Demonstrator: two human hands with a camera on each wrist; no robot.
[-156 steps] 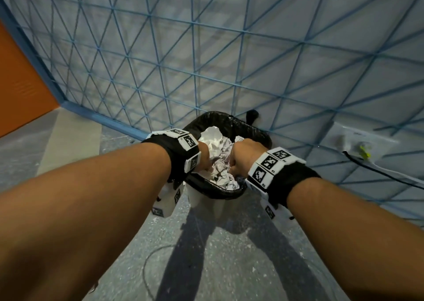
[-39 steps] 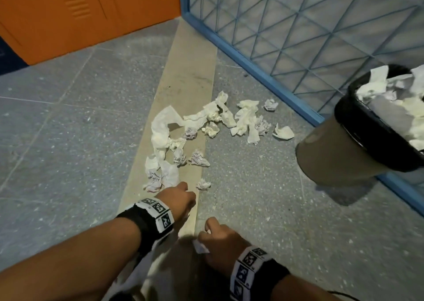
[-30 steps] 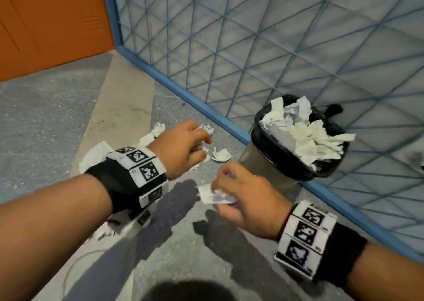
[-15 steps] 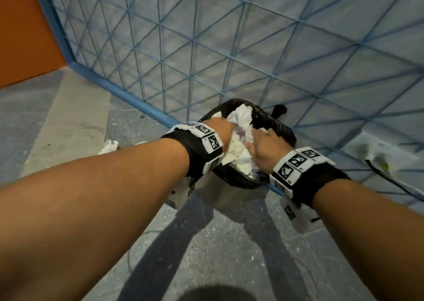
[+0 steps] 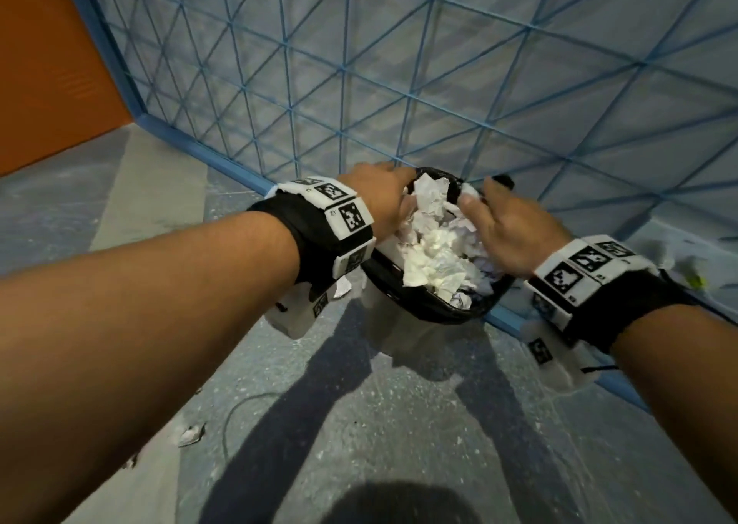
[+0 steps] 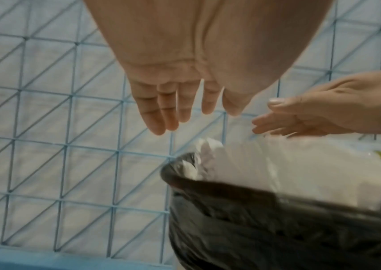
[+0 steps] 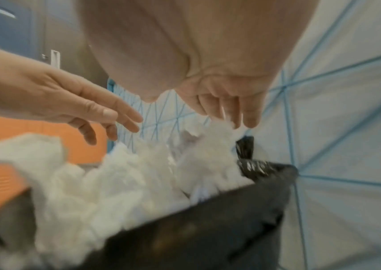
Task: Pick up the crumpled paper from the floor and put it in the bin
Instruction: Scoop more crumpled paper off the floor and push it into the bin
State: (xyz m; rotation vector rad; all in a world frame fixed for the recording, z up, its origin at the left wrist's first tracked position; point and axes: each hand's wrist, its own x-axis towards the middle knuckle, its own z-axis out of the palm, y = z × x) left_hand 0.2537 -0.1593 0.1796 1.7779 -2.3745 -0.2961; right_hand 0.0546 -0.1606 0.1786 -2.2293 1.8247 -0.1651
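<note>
The bin (image 5: 423,312) has a black liner and stands against the blue mesh fence, heaped with crumpled white paper (image 5: 435,252). My left hand (image 5: 383,192) hovers over the bin's far left rim. The left wrist view shows its fingers (image 6: 161,113) straight and empty above the liner (image 6: 254,210). My right hand (image 5: 503,224) is over the right side of the heap, with its fingers (image 7: 249,117) spread and pointing down. Their tips brush the top of the paper (image 7: 217,131) without gripping it. Each wrist view also shows the other hand (image 6: 300,118) (image 7: 80,106) open.
The blue mesh fence (image 5: 399,84) and its base rail (image 5: 199,144) run right behind the bin. Orange lockers (image 5: 48,64) stand at far left. A small paper scrap (image 5: 191,434) lies on the grey floor by my left forearm. A wall socket with a cable (image 5: 695,280) is at right.
About a second ago my hands gathered paper from the floor and carried it to the bin. Half a second ago both pressed it in. Now the fingers have spread and let the paper go.
</note>
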